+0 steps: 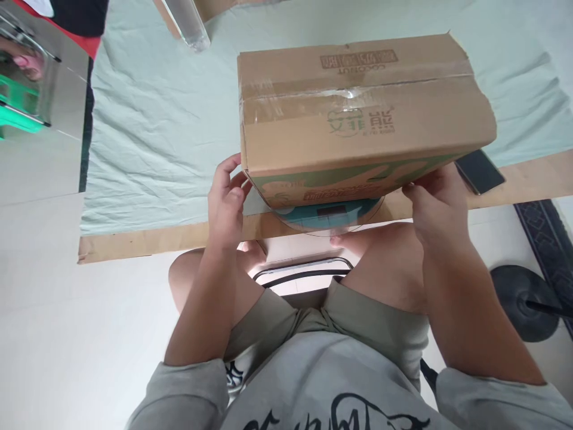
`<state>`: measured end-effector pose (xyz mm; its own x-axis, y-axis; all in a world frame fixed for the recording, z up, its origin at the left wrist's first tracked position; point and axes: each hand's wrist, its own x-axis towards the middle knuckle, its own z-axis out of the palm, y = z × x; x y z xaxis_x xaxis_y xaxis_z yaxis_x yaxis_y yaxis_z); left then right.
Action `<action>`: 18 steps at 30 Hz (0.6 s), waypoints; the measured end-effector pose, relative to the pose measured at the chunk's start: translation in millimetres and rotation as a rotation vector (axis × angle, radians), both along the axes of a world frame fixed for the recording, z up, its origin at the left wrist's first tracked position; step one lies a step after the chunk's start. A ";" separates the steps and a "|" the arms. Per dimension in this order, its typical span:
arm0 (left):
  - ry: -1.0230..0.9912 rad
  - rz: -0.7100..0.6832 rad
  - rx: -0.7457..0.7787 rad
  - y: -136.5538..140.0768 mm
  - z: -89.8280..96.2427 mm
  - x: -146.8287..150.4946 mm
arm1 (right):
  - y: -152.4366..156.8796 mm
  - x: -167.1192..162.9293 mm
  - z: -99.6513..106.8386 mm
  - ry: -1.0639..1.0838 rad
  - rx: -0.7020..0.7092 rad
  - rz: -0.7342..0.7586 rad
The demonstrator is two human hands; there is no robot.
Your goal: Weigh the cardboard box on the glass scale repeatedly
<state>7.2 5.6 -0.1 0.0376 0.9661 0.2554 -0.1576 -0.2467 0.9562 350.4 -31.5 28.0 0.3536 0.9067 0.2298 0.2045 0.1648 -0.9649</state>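
Note:
A taped cardboard box (295, 137) with green printing sits tilted over a blue digital scale (308, 216) at the table's near edge. Most of the scale is hidden beneath it, though a dark display and clear rim show. My left hand (227, 197) grips the box's lower left corner, with its fingertips against the side. At the lower right edge, my right hand (441, 203) holds the box between thumb and fingers, and part of those fingers is out of sight underneath.
Beside my right hand lies a dark phone (480, 171). A pale green cloth (156, 131) covers the wooden table (147, 246). Toward the back left is a clear plastic object (190, 27). A green stool (20, 107) stands on the floor at left, and a round black base (521, 301) at right.

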 end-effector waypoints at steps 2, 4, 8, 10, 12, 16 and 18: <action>0.006 -0.053 0.019 -2.7 4.0 0.9 | 5.7 -4.8 -2.8 0.037 0.007 0.002; 0.014 -0.095 0.031 -6.4 8.5 1.5 | 6.7 -9.6 -5.4 0.073 -0.009 -0.020; 0.063 -0.167 0.009 -16.3 18.5 1.1 | 1.2 -12.4 -6.9 0.072 -0.017 -0.014; 0.086 -0.175 0.014 -21.1 22.6 1.1 | -3.1 -11.5 -7.2 0.059 -0.014 0.033; 0.089 -0.155 0.030 -22.0 25.8 1.8 | -4.5 -11.2 -7.8 0.054 -0.006 0.080; 0.035 -0.154 0.066 1.9 34.2 6.7 | 19.5 -14.0 -0.7 0.081 0.096 0.140; -0.001 -0.117 0.104 30.0 41.1 12.7 | 48.8 -14.6 10.6 0.089 0.209 0.187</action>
